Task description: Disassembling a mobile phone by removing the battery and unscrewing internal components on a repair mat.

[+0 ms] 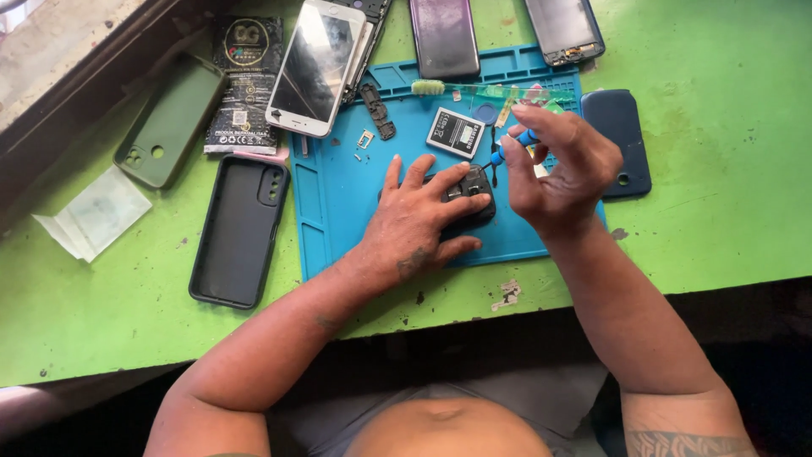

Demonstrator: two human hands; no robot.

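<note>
right now the left hand (414,222) lies flat on a small dark phone (470,193) that rests on the blue work mat (338,195), with the fingers spread over it and pressing it down so it does not slide. the right hand (554,165) is up above it, with the fingers pinched together on a thin blue-handled screwdriver (514,145), and the tip points down toward the top end of the phone. i cannot see the tip well, so i cannot tell if it sits in a screw. to do this step well, i think the left hand should keep the phone still and flat, and the tool should stand straight up over the screw, not leaning, so it does not slip out. turn slow and press only a little. tiny parts lie loose on the mat near a small battery (455,132), so it looks wise to keep the hands from bumping them. a black phone case (239,228) and a green phone case (169,120) lie off to the side on the green table (719,220), well away from the work.
</note>
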